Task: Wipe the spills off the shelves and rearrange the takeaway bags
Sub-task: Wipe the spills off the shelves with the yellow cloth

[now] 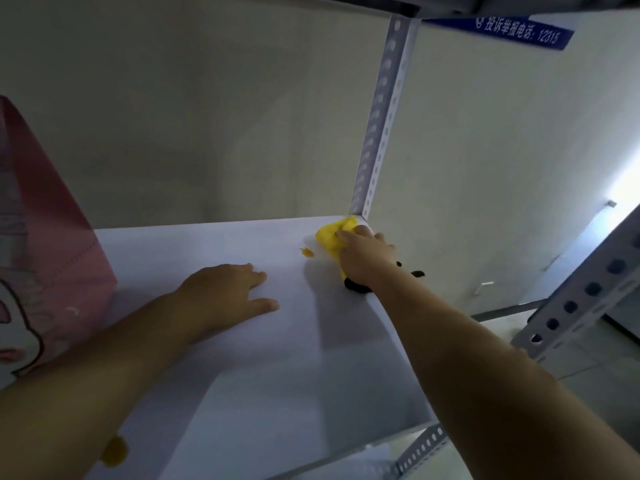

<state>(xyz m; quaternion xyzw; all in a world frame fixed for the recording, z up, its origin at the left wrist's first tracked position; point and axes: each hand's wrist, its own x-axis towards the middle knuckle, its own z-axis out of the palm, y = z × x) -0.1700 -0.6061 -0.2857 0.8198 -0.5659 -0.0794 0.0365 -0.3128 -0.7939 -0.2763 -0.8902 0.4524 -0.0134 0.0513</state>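
Shelf [263,393] is showing as a flat, smooth white board, matte, filling the centre and lower frame. Perforated white angle post [381,119] is rising from its far right corner; a second, greyer perforated post [581,296] is slanting through the right edge of frame. Blue sign [519,31] with white characters is sitting upper right.

Pink takeaway bag [45,237] is standing on the shelf at the left edge of frame: stiff, matte, creased sides, stitched seam, cartoon print low down.

Yellow cloth [332,237] is lying bunched and soft in the far right corner of the shelf, right at the post base. Small orange spill [307,252] is sitting just left of it, apart from the cloth. Black blobs [356,285] are showing under the right wrist at the shelf edge; can't tell what they are. Rounded yellow blob [114,452] is peeking out beside the left forearm, lower left.

Right hand [363,258] is gripping the cloth, fingers curled over the wad, pressing it onto the shelf. Left hand [221,292] is resting palm-down on the shelf mid-frame, fingers straight and slightly spread, holding nothing, well apart from the bag.
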